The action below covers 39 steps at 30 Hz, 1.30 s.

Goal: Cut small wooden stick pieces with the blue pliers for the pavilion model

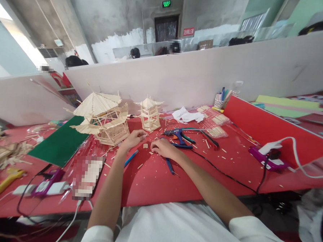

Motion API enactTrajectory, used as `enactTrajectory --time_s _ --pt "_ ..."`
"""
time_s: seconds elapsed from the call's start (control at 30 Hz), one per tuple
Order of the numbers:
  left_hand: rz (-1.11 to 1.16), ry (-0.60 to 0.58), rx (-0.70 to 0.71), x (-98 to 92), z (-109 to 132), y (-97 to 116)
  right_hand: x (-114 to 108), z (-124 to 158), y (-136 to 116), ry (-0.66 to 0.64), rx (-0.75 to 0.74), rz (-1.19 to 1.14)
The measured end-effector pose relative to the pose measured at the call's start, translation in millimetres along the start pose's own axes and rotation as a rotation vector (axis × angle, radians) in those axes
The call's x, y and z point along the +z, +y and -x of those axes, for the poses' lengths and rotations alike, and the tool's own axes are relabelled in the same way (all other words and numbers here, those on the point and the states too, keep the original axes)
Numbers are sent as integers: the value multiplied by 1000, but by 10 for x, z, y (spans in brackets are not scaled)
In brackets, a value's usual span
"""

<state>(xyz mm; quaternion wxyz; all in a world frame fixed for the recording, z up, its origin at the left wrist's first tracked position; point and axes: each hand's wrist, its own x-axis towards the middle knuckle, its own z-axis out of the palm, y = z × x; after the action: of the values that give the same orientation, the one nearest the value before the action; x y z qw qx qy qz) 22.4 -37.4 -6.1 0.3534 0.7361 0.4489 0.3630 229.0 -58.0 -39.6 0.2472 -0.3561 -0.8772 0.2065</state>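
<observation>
In the head view, I locate the small, pale rectangular panel of short wooden sticks (pixel 145 145) on the red tabletop (pixel 147 185), between both hands. The left hand (pixel 135 138) has its fingers bunched; I cannot tell whether it grips anything. The right hand (pixel 162 147) curls just beside the panel, grip likewise unclear. The blue plastic glue gun (pixel 179 136) lies beyond it.

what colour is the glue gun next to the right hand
The glue gun is mostly blue, seen in the head view.
</observation>
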Motion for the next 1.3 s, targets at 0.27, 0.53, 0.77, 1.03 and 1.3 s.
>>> enactTrajectory --time_s 0.27,0.53,0.77,1.03,1.3 --pt "276 81 -83 -35 21 134 -59 7 -33 58 16 -67" --pt "390 134 -45 -14 41 243 -95 -49 26 210 94 -675" --pt "165 37 17 70 26 233 -143 -98 112 466 131 -809" --pt "11 -165 41 131 21 268 -148 -106 148 506 127 -830" --pt "-20 -198 10 128 29 298 -167 -93 131 492 87 -775"
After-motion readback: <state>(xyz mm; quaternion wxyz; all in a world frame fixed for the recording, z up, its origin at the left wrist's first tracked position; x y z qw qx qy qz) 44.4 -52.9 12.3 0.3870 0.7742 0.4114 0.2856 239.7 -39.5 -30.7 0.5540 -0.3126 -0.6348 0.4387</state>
